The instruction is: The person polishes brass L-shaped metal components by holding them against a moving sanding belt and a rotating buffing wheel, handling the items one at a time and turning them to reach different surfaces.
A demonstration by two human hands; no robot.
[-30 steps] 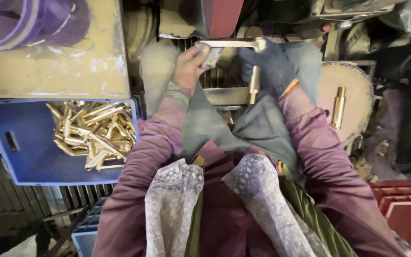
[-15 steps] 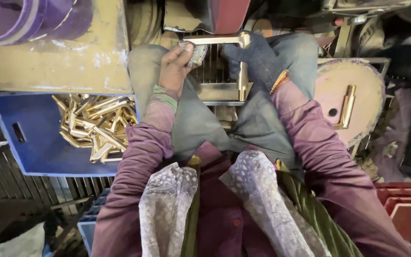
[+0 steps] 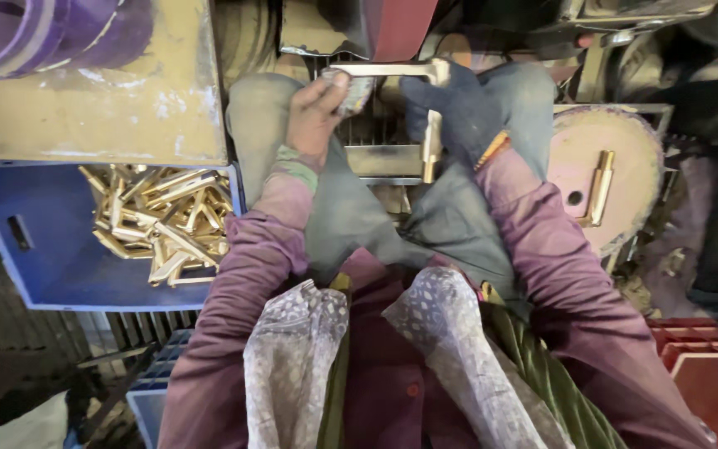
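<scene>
Brass is the matter in both hands: the left hand (image 3: 313,116), bare, is curled narrow around a grey wad of cloth or abrasive pad (image 3: 351,90) and presses it against one end of a long L-shaped brass bar (image 3: 392,70), while the right hand (image 3: 446,104), in a dark glove, is closed on the bar at its bend, where the short leg drops down towards the person's lap. The bar lies crosswise between the two hands, just under the red belt housing (image 3: 396,25) of a machine ahead of them. To work this piece well, I judge the gloved grip should stay firm at the corner so the bar cannot twist, and the pad should keep flat contact along the face rather than riding on an edge. Left of the left hand, beside the knee, a blue plastic crate (image 3: 51,258) holds a loose heap of similar brass pieces (image 3: 164,220), piled against its near-right side, the rest of its floor bare. Right of the right hand, a round pinkish wooden block (image 3: 604,187) carries one single brass piece (image 3: 600,187) lying upright along its face beside a small hole.
</scene>
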